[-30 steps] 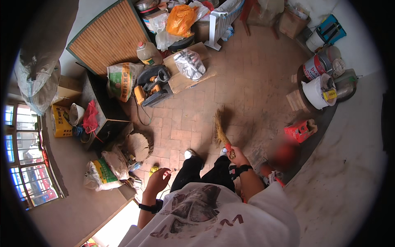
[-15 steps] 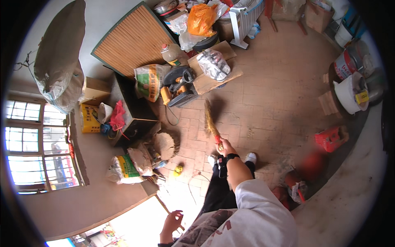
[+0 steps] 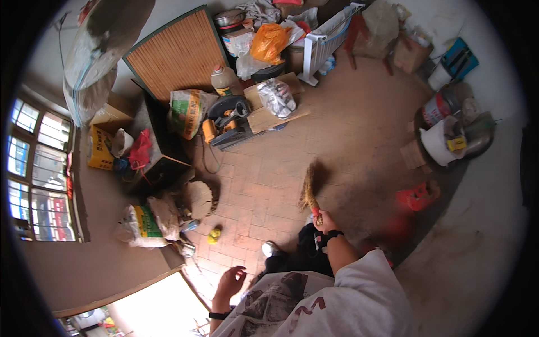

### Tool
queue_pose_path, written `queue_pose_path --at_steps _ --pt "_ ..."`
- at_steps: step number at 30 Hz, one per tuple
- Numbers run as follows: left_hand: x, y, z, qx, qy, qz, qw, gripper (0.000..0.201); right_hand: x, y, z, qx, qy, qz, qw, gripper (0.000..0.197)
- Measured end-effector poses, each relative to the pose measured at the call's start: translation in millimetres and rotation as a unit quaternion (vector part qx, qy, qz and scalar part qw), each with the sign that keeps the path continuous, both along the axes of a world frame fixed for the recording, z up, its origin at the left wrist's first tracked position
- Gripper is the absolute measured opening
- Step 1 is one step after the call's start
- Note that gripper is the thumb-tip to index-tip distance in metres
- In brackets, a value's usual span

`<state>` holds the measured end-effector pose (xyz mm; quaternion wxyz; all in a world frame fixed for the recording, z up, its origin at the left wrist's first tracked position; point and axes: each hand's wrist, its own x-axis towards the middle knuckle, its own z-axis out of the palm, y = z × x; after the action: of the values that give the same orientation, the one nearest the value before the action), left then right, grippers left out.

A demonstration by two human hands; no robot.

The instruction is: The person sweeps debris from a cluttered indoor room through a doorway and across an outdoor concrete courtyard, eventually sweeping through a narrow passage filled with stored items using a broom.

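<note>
My right hand [image 3: 324,222] is wrapped round the red-bound handle of a short straw broom [image 3: 309,188]. The broom's bristles point away from me, over the brick floor [image 3: 252,174]; whether they touch it I cannot tell. Nothing is in my left hand [image 3: 231,282], which hangs low beside my body with its fingers loosely curled and apart. The nearest thing ahead of that hand is a small yellow-green object [image 3: 214,236] on the floor.
A chop saw [image 3: 227,124] stands near a board [image 3: 281,117] bearing a plastic-wrapped bundle. To the left are a log round [image 3: 197,200], sacks [image 3: 143,224] and a dark cabinet [image 3: 171,167]. A red box [image 3: 416,196] and white bucket [image 3: 441,140] stand at right.
My right hand and the broom have shifted right and nearer to me in the picture. The view has turned, and my feet have changed position. My left hand stays low and empty.
</note>
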<state>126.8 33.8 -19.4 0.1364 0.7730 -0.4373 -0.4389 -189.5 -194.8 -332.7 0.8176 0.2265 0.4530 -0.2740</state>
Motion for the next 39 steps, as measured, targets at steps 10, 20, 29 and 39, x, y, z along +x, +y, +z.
queue_pose_path --at_steps 10,20,29,39 --pt "49 31 -34 -0.098 0.024 -0.094 0.990 0.020 -36 96 135 -0.192 0.293 0.300 0.887 0.018" --pt "30 79 -26 -0.109 0.017 0.019 0.994 0.019 -21 97 115 -0.134 0.243 0.421 0.864 0.018" --pt "-53 102 19 0.025 -0.061 0.110 0.992 0.018 -58 72 33 -0.144 0.301 0.490 0.805 0.017" --pt "-111 94 10 0.028 -0.052 0.132 0.989 0.017 -136 16 47 -0.125 0.187 0.334 0.916 0.024"
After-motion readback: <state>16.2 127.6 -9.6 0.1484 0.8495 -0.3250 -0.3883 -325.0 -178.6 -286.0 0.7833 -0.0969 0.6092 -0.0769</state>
